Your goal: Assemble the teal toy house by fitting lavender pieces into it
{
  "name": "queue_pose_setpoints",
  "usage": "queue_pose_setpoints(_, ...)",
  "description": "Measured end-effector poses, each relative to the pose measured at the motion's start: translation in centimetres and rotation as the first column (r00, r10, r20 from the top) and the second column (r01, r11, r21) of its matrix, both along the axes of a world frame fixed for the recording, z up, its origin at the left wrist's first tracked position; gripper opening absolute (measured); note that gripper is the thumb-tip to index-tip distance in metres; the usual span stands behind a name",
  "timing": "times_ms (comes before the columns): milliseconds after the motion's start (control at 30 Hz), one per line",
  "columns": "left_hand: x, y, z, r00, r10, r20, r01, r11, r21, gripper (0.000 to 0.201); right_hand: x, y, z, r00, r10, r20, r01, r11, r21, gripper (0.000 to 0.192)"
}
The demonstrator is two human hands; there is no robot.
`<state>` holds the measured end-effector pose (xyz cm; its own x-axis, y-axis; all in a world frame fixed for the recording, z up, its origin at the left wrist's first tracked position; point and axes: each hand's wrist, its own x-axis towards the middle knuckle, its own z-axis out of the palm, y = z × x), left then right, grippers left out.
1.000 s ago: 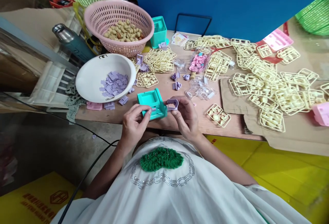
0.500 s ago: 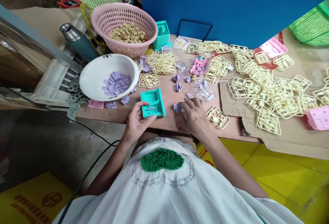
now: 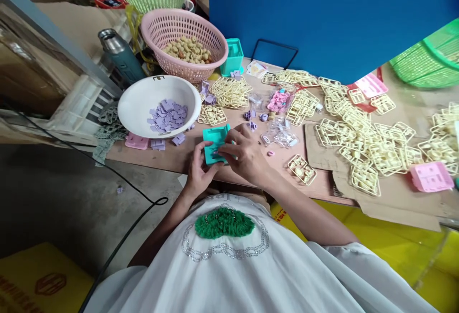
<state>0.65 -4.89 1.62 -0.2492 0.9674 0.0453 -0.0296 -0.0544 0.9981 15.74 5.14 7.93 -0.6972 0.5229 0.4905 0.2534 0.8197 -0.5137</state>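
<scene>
Currently, both hands work on a teal plastic housing (image 3: 215, 143) that sits at the near edge of the bench (image 3: 247, 172), directly in front of the person. The left hand (image 3: 199, 172) is closed on the housing's near left corner, thumb on the side wall and fingers beneath. The right hand (image 3: 244, 152) covers the housing's right side, with its fingertips pressed against the front face; whether a small purple piece is pinched between them cannot be determined, because the fingers hide that spot.

Reference landmark: the teal plastic housing.
- Behind it and to the left stands a white bowl (image 3: 143, 100) holding flat purple pieces (image 3: 168, 116).
- Loose purple parts (image 3: 158, 144) and a pink block (image 3: 136, 141) lie to the left of it, just in front of the bowl.
- Farther behind it sits a pink basket (image 3: 161, 28) filled with tan pieces (image 3: 188, 50), with a second teal housing (image 3: 234, 57) just beside the basket.
- To the left of the basket lies a metal flask (image 3: 120, 54).
- To the right of the housing, cream-coloured part frames (image 3: 362, 140) spread over cardboard sheets (image 3: 394, 195).
- Clear bags of small parts (image 3: 281, 133) lie just behind and to the right of the housing.
- A pink moulded part (image 3: 430, 176) rests well to the right, near the bench edge.
</scene>
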Motion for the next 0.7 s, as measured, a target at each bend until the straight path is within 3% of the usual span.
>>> queue_pose_setpoints(133,-0.1,-0.1,-0.3,1.000,0.031,0.002,-0.031,1.000,-0.004,0.062,3.5,0.3,-0.9,0.966,-0.205,-0.157,0.184,0.973,-0.139,0.021)
queue_pose_setpoints(200,-0.2,0.0,-0.5,0.999,0.037,-0.001,-0.037,0.999,-0.004,0.059,5.9,0.6,-1.7,0.933,-0.343,-0.110,0.324,0.932,-0.161,0.024)
queue_pose_setpoints(367,0.1,0.6,-0.6,0.998,0.012,-0.060,-0.011,1.000,0.014,0.050,8.5,0.3,-4.4,0.908,-0.345,0.235,0.349,0.937,0.026,0.032)
queue_pose_setpoints(467,0.7,1.0,-0.5,1.000,0.000,0.008,0.000,1.000,0.026,0.062,8.3,-0.2,-5.5,0.838,-0.429,0.337,0.402,0.903,0.151,0.022)
queue_pose_setpoints(600,1.1,1.2,-0.5,0.984,0.127,0.127,-0.127,0.992,-0.002,0.086,8.1,0.1,-4.5,0.879,-0.447,0.167,0.436,0.895,0.099,0.021)
queue_pose_setpoints(700,1.0,1.1,-0.4,0.984,0.119,0.136,-0.108,0.991,-0.083,0.064,7.4,0.2,-2.4,0.935,-0.354,-0.023,0.354,0.935,-0.016,0.025)
